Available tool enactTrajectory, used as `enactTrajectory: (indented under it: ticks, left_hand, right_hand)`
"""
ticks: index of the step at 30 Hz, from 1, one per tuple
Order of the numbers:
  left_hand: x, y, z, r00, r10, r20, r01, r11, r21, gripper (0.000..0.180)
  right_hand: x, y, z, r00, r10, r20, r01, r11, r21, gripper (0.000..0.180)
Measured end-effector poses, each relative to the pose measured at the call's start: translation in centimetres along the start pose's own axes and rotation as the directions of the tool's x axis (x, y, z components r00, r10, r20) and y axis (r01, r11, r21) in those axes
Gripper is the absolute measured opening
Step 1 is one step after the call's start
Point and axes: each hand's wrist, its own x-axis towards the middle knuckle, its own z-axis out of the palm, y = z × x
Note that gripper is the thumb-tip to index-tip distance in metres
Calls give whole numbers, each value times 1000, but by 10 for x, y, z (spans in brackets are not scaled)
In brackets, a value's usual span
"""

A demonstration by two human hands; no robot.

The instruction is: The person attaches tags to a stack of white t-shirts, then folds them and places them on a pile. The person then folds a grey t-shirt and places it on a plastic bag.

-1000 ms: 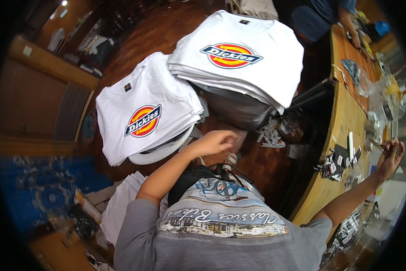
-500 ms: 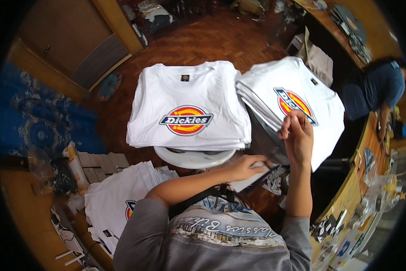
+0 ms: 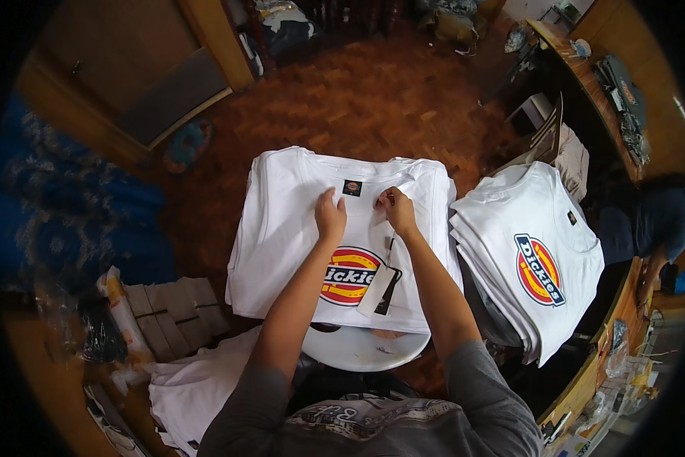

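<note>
A white fabric shirt (image 3: 361, 228), printed red, yellow and navy, lay flat atop a stack, its hem above the near edge of a round white seat (image 3: 365, 355). The left hand (image 3: 330, 218), loosely open and empty, rested beside its black neck label (image 3: 352, 188). The right hand (image 3: 396, 211) bunched its fingertips near the neckline; whether they gripped anything was unclear. White and black hang tags (image 3: 375, 293) lay below.
</note>
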Motion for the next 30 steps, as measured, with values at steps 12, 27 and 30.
enactTrajectory:
  ticks: [12,27,30]
  left_hand:
    - [44,8,35,820,-435,373,491,869,-65,23]
    - [46,11,27,600,-550,581,796,483,-366,29]
    - [45,9,26,595,-530,605,799,475,-369,30]
  right_hand:
    - [18,4,18,979,131,-158,-67,932,356,6]
    - [23,-12,31,954,91,-284,-51,988,144,11]
    - [26,-16,34,960,84,-267,-106,992,-68,14]
